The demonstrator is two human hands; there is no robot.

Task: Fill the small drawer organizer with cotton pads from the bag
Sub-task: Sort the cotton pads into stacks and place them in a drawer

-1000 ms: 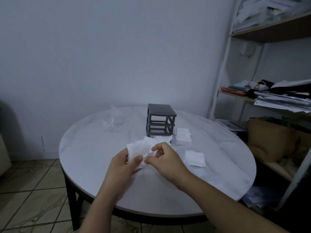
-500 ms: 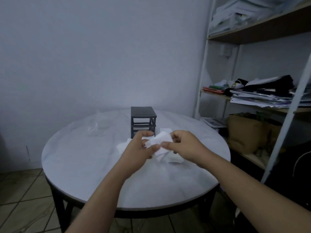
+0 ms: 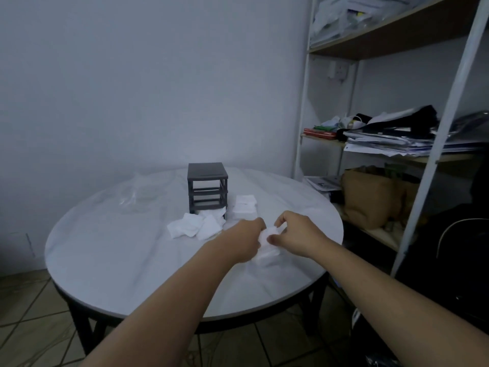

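**A:** What has changed for us since half a second back?

**B:** Then we held the pads up in front of the small dark grey plastic drawer organizer (image 3: 207, 189). Now both hands have dropped to the round white table (image 3: 127, 260). They are to the right of the loose heap of white cotton pads (image 3: 194, 225), which we were covering and which now lies in plain sight.

**A:** And how do our hands lie?

**B:** Our left hand (image 3: 244, 242) has its fingers curled round the left side of a small stack of white square cotton pads (image 3: 267, 247). Our right hand (image 3: 297, 238) pinches the same stack from the right, with the thumb low and the forefinger arched over. The stack's lower edge rests on the table.

**A:** What do we count?

**B:** 2 hands. 1 organizer with 3 open levels, upright toward the table's far side. 3 lots of pads: the heap touching the organizer's foot, a neat white pile (image 3: 244, 209) just beside it on the right, and the stack we hold. 1 clear crumpled plastic bag (image 3: 133, 194) lies left of the organizer, apart from it.
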